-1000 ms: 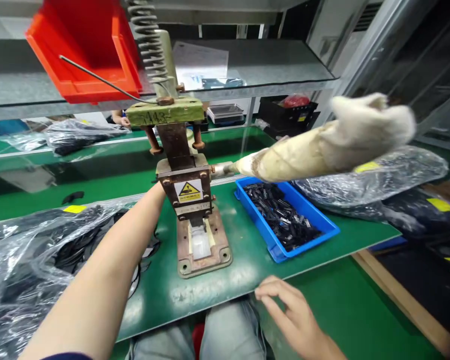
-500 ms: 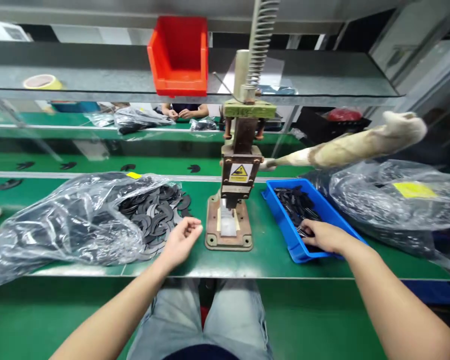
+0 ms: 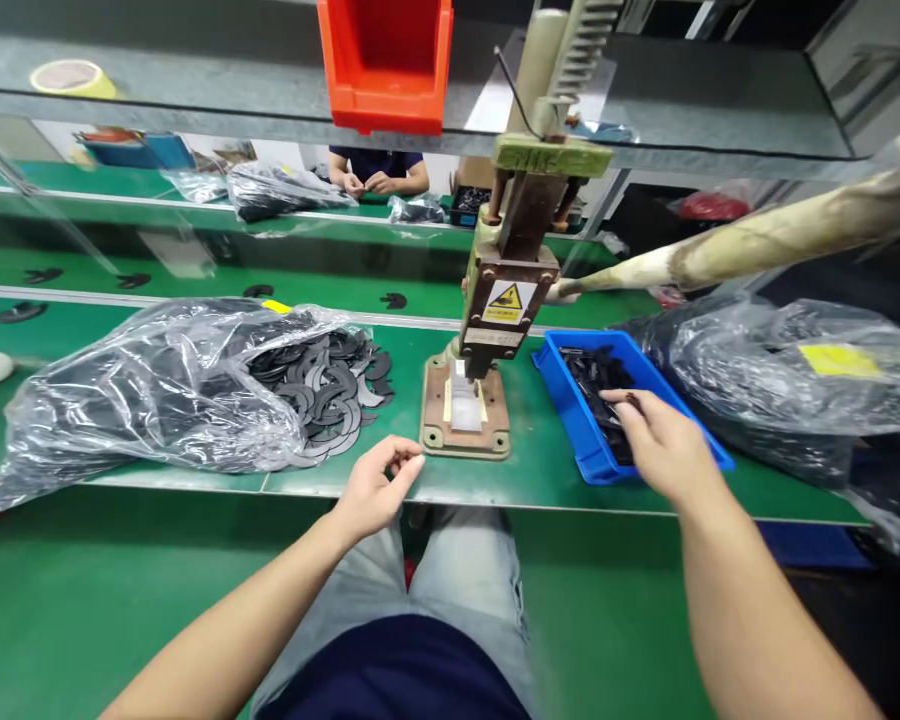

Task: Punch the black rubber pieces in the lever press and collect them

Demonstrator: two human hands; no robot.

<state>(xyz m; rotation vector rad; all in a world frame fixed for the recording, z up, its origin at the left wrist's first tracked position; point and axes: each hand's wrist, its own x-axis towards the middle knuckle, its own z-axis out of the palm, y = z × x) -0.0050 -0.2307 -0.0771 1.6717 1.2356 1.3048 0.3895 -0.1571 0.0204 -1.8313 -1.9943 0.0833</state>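
Observation:
My left hand [image 3: 381,486] hovers by the bench edge, just in front of the hand press [image 3: 495,300]. Its fingers are curled against the thumb, and anything between them is hidden. Over the near end of a blue bin [image 3: 586,462], my right hand [image 3: 667,445] has thumb and forefinger pinched on a small dark piece [image 3: 633,400], its shape unclear. Thin black strips [image 3: 596,385] fill the bin. A pale block [image 3: 466,408] sits on the press base under the ram. Left of the press, flat black curved pieces [image 3: 330,390] spill from a clear plastic bag [image 3: 150,400].
The press's wrapped lever [image 3: 750,240] reaches out to the right above the bin. Another plastic bag [image 3: 765,380] lies right of the bin. An orange bin [image 3: 390,105] and a tape roll [image 3: 71,78] rest on the shelf. A person [image 3: 379,175] sits across the bench.
My view has tilted and shifted. My right hand has risen from among the black strips with a small dark piece. My left hand has come closer to the front of the press base.

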